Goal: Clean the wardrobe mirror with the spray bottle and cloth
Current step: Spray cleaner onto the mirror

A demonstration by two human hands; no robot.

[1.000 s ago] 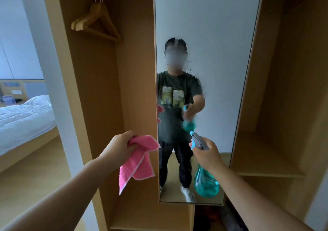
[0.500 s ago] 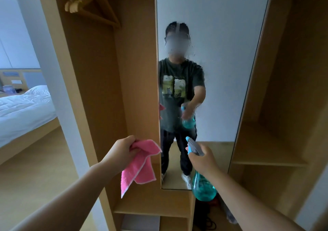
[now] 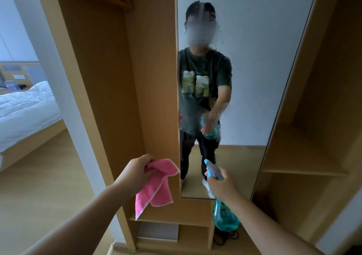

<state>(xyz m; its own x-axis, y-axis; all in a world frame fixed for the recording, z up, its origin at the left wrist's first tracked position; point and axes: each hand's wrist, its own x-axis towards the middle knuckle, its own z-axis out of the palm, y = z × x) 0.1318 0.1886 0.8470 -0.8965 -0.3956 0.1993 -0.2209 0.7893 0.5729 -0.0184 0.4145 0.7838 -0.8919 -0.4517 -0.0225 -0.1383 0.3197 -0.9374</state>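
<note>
Step in hand: wetting the glass. Wiping not yet begun.

Right hand: fingers wrapped round the neck of the spray bottle, nozzle aimed at the lower part of the mirror, held near the glass but apart from it. Whether the trigger is squeezed cannot be told.

Left hand: fingers clamped on a bunched corner of the cloth, which hangs free just left of the mirror's edge, in front of the wardrobe panel.

Droplets bead on the upper and middle glass. The lower pane looks dry.

Next move, as judged: one more spray low down, then bring the cloth flat onto the glass and wipe before the beads run.

Materials:
- Cloth: pink, soft nap, pale stitched hem, drapes in loose folds.
- Bottle: translucent teal plastic, bulbous body, grey head, blue tip.
- Mirror: tall, narrow, flat pane.
- Wardrobe: smooth light wood-grain board.
</note>
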